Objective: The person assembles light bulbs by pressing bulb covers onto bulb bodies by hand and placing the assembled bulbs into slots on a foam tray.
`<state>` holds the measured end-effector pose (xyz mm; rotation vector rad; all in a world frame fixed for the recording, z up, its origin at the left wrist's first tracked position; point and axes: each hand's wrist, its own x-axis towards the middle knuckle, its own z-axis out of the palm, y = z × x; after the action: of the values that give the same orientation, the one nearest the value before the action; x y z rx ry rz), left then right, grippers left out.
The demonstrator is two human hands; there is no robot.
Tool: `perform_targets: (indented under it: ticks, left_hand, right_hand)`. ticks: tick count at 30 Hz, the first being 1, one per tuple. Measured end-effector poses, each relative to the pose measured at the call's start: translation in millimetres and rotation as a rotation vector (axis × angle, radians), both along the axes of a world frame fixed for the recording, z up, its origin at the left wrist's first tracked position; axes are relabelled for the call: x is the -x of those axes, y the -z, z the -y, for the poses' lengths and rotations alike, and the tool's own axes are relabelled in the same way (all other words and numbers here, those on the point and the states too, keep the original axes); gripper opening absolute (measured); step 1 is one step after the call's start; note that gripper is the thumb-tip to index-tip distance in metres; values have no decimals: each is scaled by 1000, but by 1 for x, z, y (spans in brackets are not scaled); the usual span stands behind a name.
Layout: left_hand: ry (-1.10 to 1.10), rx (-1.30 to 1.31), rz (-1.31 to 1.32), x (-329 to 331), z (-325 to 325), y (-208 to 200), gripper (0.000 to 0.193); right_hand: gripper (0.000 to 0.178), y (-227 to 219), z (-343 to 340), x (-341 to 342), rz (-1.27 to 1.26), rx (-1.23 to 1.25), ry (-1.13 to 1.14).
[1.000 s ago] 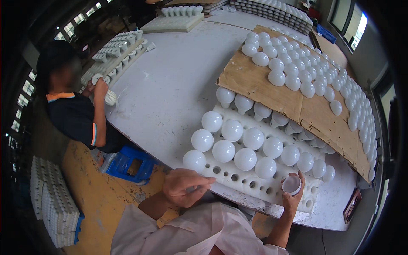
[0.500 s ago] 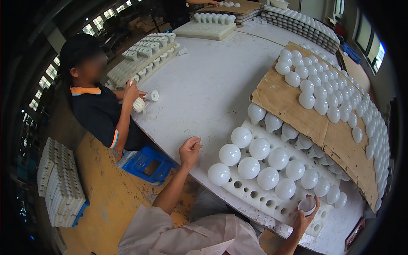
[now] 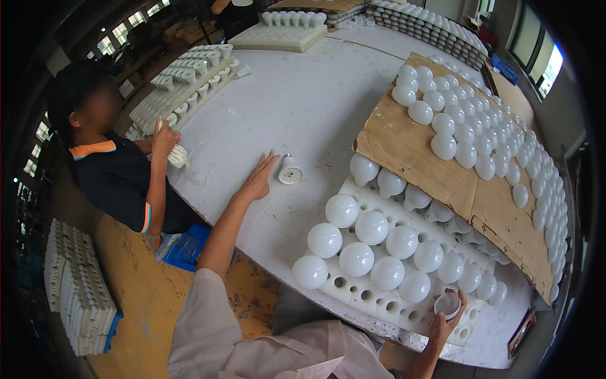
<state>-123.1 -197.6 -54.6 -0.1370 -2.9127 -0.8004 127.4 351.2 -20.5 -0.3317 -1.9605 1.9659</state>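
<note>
My left hand point(image 3: 257, 178) reaches out over the white table with its fingers extended, holding nothing. Just right of its fingertips, apart from them, a white bulb base point(image 3: 290, 173) lies on the tabletop, its round open face turned toward me. At the lower right, my right hand point(image 3: 445, 321) grips a white bulb cover point(image 3: 447, 305), whose hollow opening faces up. That hand is at the near edge of a white foam tray point(image 3: 379, 302) with round holes. Rows of white globe bulbs point(image 3: 386, 273) stand in the tray.
A cardboard sheet point(image 3: 394, 136) bearing many white domes covers more bulbs at right. Opposite on the left, a co-worker point(image 3: 120, 164) holds a bundle of pale strands point(image 3: 177, 156). Foam trays point(image 3: 148, 112) of bulb bases stand behind. A blue stool point(image 3: 186, 247) is below the table edge.
The bulb base has gone from the co-worker's hand to the tabletop near me. My left hand has reached farther out and its fingers have straightened. My right hand still holds the cover.
</note>
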Motion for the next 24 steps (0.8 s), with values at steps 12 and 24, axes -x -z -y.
perform_targets:
  ticks: [12, 24]
  left_hand:
    - [286, 44, 57, 59, -109, 8, 68]
    - [27, -1005, -82, -73, -56, -33, 46]
  right_hand:
    - [87, 2, -8, 1, -21, -43, -119]
    - [104, 1, -15, -8, -44, 143, -234]
